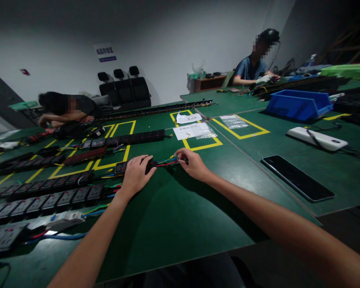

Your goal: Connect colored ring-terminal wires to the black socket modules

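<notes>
— How are my hands set?
— Your left hand (136,174) lies over the socket block (119,168) on the green table (180,224), holding it down. Your right hand (193,164) is narrowed to a pinch at the ends of the coloured wires (165,163), just right of the block; which strand sits between the fingertips, I can't tell.
— How do I handle this well?
— Press evenly with your left so the block can't skid. Take one wire at a time, close to its tip, and don't tug: that could strain the joint inside.
— And beyond?
— Paper sheets (188,131) lie past your right fingertips; a blue bin (298,105) stands farther back.
</notes>
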Action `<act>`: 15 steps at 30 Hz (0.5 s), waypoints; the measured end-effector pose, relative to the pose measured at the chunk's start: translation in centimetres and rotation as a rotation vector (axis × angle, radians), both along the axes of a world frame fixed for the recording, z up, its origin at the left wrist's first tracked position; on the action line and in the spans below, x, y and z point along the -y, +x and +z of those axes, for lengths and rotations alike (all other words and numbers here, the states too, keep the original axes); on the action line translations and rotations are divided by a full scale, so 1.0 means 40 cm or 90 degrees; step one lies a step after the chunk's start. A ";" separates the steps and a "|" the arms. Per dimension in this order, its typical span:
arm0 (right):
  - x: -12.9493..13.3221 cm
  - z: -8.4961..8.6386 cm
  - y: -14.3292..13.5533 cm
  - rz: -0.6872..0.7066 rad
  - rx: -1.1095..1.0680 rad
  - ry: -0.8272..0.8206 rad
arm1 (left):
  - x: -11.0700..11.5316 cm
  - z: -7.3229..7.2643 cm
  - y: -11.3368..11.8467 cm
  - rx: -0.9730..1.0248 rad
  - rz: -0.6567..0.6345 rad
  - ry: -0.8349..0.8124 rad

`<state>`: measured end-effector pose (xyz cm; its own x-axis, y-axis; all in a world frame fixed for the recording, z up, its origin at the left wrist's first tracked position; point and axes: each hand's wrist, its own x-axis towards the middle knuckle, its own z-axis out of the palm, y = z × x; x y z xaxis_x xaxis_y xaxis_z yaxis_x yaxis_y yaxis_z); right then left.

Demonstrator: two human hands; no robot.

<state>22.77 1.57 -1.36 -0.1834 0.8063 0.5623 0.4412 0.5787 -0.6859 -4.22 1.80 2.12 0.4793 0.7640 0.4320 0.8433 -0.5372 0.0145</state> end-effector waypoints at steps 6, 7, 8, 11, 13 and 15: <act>0.008 0.007 -0.007 0.029 -0.045 -0.051 | -0.003 -0.005 -0.002 -0.003 -0.003 0.005; 0.008 0.007 -0.008 0.026 -0.047 -0.058 | -0.004 -0.006 -0.003 -0.004 -0.003 0.007; 0.008 0.008 -0.008 0.023 -0.047 -0.063 | -0.004 -0.006 -0.003 -0.004 -0.002 0.008; 0.008 0.009 -0.010 0.018 -0.032 -0.069 | -0.004 -0.007 -0.004 -0.004 -0.001 0.006; 0.008 0.010 -0.011 0.013 -0.010 -0.057 | -0.004 -0.007 -0.004 -0.002 -0.001 0.004; 0.008 0.010 -0.011 0.006 0.015 -0.031 | -0.003 -0.005 -0.004 -0.002 -0.002 0.003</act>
